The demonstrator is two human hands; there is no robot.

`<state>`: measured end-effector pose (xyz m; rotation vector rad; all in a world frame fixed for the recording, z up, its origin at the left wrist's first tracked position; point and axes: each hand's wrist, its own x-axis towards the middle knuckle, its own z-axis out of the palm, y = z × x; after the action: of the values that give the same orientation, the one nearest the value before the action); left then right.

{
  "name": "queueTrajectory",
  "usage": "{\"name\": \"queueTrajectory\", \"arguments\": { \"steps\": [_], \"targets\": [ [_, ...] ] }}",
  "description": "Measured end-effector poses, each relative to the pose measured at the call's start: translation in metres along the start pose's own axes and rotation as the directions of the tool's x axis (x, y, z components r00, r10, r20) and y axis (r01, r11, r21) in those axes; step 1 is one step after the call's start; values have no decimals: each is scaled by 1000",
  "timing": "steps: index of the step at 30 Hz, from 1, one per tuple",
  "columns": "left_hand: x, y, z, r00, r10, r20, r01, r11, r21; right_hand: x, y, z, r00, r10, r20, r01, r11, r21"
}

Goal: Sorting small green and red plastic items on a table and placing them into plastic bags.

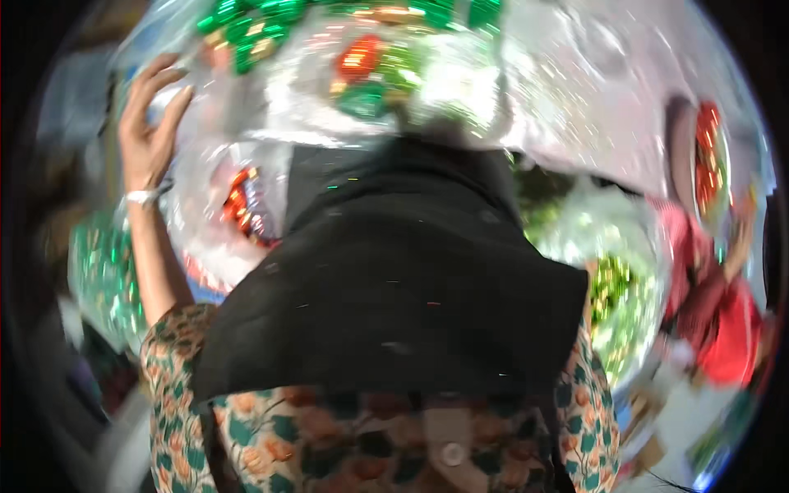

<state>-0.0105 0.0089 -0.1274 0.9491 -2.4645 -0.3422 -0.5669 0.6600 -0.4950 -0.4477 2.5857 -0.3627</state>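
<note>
My left hand (152, 123) is raised at the far left, a pale band round its wrist. Its fingers are curved and apart, and I see nothing held in them. Clear plastic (193, 152) lies just beside it. A black cloth (394, 271) spreads across the middle, over my flower-patterned top (255, 440), and hides what lies beneath. My right hand does not show. Beyond the cloth are a shiny red piece (359, 57) and a green one (362, 100) on clear plastic, blurred by motion.
Shiny green pieces (255, 29) lie at the far edge. Red and orange foil-like pieces (246, 205) sit left of the cloth. Clear bags of green pieces stand at left (107, 267) and right (612, 304). A person in red (727, 329) is at the right.
</note>
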Motion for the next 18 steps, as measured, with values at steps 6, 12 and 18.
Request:
{"name": "queueTrajectory", "arguments": {
  "steps": [6, 12, 18],
  "targets": [
    [-214, -120, -4, 623, -725, -295, 674, 688, -268, -43, -63, -63, 995, 32, -98, 6, 934, 358],
    [-401, -187, 203, 510, -858, 63, 803, 449, -393, -115, -419, -191, 909, -391, 145, 348, 904, 249],
    [-484, -226, 310, 270, -927, 259, 849, 356, 391, -89, -670, -83, 347, -889, 299, 937, 318, -142]
  ]
}}
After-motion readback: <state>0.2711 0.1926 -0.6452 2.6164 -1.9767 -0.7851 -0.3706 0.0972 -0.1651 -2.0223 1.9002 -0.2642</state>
